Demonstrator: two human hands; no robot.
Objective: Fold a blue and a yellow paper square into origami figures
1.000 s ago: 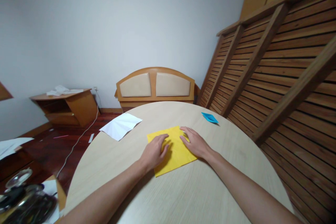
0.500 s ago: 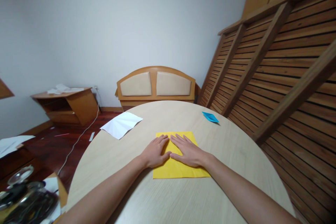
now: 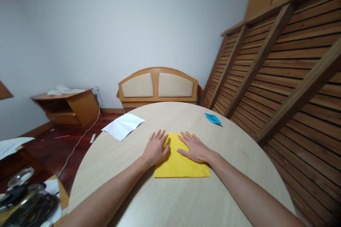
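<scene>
A square sheet of yellow paper (image 3: 181, 168) with faint creases lies flat on the round table, one straight edge facing me. My left hand (image 3: 156, 149) rests over its left edge, palm down, fingers stretched out and pointing away from me. On the right part of the sheet lies my right hand (image 3: 194, 148), flat with its fingers spread. Bare yellow paper shows between the two thumbs. The sheet's far corners are partly hidden under my fingers. Neither hand grips anything.
A creased white paper (image 3: 123, 126) lies at the table's far left, and a folded blue paper boat (image 3: 213, 118) at the far right. The round table (image 3: 165, 202) has a pale wood top. A slatted wooden panel (image 3: 266, 74) leans close on the right.
My hands have moved apart, the left toward the left edge and the right slightly rightward. The yellow paper has shifted slightly away from me.
</scene>
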